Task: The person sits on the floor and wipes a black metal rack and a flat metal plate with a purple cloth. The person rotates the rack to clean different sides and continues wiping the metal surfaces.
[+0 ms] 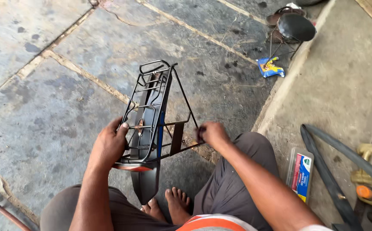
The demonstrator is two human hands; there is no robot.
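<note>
A black wire bicycle rear carrier rack [151, 107] with a spring clamp lies lengthwise over a black mudguard [146, 179] in front of my knees. My left hand [109, 145] grips the near left side of the rack's frame. My right hand [211, 133] pinches the end of the rack's thin black support strut [185, 147] at its right side, fingers closed on it. My bare feet [168, 206] rest on the stone floor just below the mudguard's near end.
A black bicycle saddle on a small wire stand [295, 28] stands at the far right. A blue and yellow wrapper [270, 67] lies near it. A flat plastic packet [300, 174], a black tyre [329, 175] and tools lie on the raised concrete step at right.
</note>
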